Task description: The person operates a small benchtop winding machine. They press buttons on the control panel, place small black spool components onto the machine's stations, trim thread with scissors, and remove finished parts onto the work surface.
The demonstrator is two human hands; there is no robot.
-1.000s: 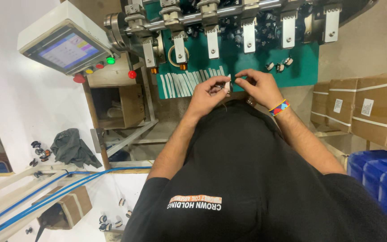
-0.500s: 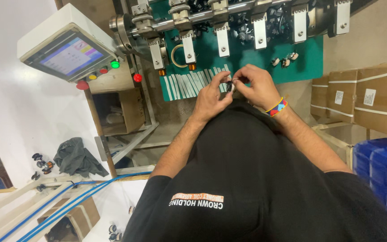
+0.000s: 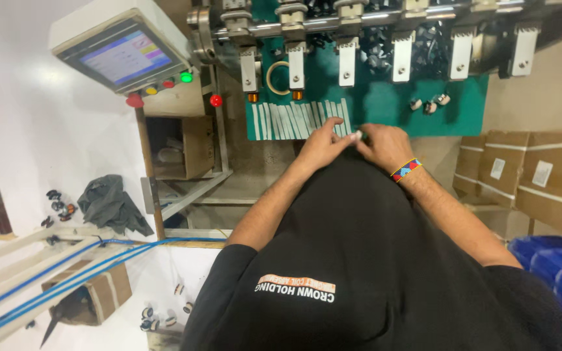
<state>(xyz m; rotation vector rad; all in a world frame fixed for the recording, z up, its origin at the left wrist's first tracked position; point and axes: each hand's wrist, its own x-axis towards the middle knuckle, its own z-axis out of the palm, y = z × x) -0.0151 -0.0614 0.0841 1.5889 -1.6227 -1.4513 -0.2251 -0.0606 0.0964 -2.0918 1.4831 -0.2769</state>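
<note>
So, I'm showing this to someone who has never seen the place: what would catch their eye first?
Probably the two hands meeting at the middle: the left hand and right hand pinch a small white piece at the edge of the green mat. Above them runs a row of metal clamps, and at upper left a lit screen glows over coloured buttons.

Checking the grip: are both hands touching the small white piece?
Touching. Head view shows left hand and right hand fingertips pinching the small white piece.
</note>
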